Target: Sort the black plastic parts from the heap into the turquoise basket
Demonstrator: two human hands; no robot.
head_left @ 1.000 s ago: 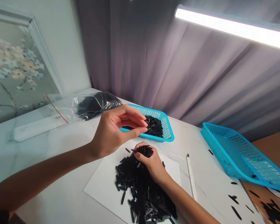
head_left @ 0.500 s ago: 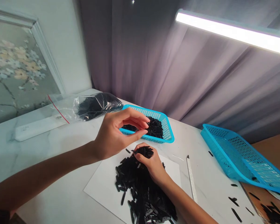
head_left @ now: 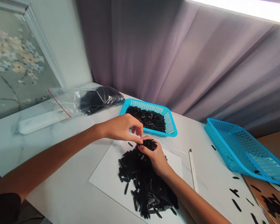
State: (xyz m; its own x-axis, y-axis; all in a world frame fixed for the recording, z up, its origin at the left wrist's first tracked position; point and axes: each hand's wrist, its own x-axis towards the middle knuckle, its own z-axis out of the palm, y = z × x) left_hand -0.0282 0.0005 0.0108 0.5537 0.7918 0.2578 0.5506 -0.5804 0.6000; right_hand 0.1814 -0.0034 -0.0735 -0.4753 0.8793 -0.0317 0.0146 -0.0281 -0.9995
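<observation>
My right hand [head_left: 156,157] is closed around a bunch of small black strips [head_left: 149,144], their ends showing above the fingers. It is just over a loose pile of the same black strips [head_left: 142,177], which lies on a white sheet [head_left: 105,174]. My left hand [head_left: 123,128] reaches in from the left, with curled fingers and the thumb tip touching the edge of the bunch. It seems to pinch one strip there, though the fingertips partly hide it. Behind the hands stands a blue basket [head_left: 174,129] with many black strips inside.
A clear zip bag [head_left: 100,99] of black pieces lies at the back left over a white box [head_left: 42,121]. To the right are a white-handled knife-like tool [head_left: 193,174], a second blue basket [head_left: 224,149], scattered strips [head_left: 235,205] and a brown board [head_left: 259,193].
My left hand has come down from above the near edge of the basket to the bunch in my right hand. The right hand keeps its hold. The view has tilted slightly.
</observation>
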